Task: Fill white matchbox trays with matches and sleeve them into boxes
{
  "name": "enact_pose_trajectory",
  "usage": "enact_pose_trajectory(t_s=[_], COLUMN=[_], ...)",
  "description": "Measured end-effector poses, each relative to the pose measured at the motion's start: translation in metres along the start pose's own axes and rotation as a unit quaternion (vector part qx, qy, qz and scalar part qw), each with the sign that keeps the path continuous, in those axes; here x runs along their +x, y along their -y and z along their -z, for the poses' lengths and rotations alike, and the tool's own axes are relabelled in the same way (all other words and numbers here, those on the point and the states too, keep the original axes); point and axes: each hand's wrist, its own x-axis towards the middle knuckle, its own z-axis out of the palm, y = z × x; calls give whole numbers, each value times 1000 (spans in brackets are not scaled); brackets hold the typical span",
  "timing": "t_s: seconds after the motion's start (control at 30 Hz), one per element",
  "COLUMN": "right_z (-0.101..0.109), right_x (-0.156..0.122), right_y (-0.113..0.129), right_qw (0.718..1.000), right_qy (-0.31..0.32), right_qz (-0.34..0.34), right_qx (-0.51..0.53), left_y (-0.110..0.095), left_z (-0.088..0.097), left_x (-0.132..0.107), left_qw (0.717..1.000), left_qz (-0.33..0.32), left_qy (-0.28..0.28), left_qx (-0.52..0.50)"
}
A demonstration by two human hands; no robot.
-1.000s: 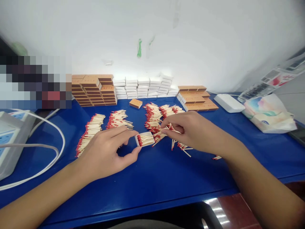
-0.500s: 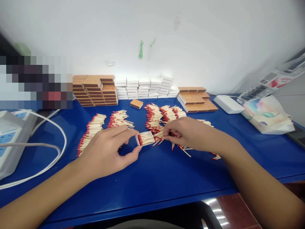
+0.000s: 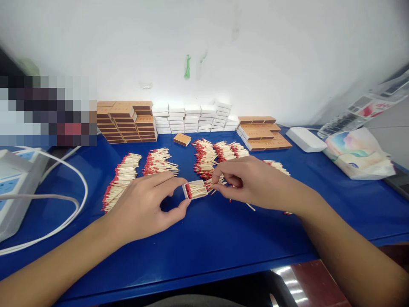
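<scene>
My left hand [image 3: 150,196] grips a small white matchbox tray [image 3: 185,191] by its left end, between thumb and fingers. Inside the tray lie red-headed matches [image 3: 196,189], heads toward the left. At the tray's right end, my right hand [image 3: 239,181] is closed in a pinch on a few matches [image 3: 210,185], their red heads pointing at the tray. Just behind that hand spreads a heap of loose matches [image 3: 204,157], partly covered by the fingers. Two more match piles, one at the far left [image 3: 121,181] and another beside it [image 3: 158,163], lie beyond my left hand.
Along the wall stand stacked brown matchboxes [image 3: 128,123], white trays [image 3: 191,117] and more brown boxes [image 3: 260,132]. A single matchbox [image 3: 182,139] lies before them. A white box [image 3: 306,140] and tissue pack [image 3: 358,153] sit right; a power strip [image 3: 15,183] with cables [image 3: 83,187] sits left.
My right hand has shifted slightly left with its pinched matches, closer to the tray's right end. The tray in my left hand has moved slightly toward me.
</scene>
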Motion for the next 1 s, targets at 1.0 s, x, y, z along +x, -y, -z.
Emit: enact_pose_trajectory(t_s=[1.0], right_z=[-16], right_x=[2], right_y=[14], right_qw=[998], right_qy=[-37], right_qz=[48], right_qx=[-8], left_y=[-8], left_z=[-1], left_x=[0], left_qw=[999], left_qz=[-39], left_qy=[-11], left_qx=[0])
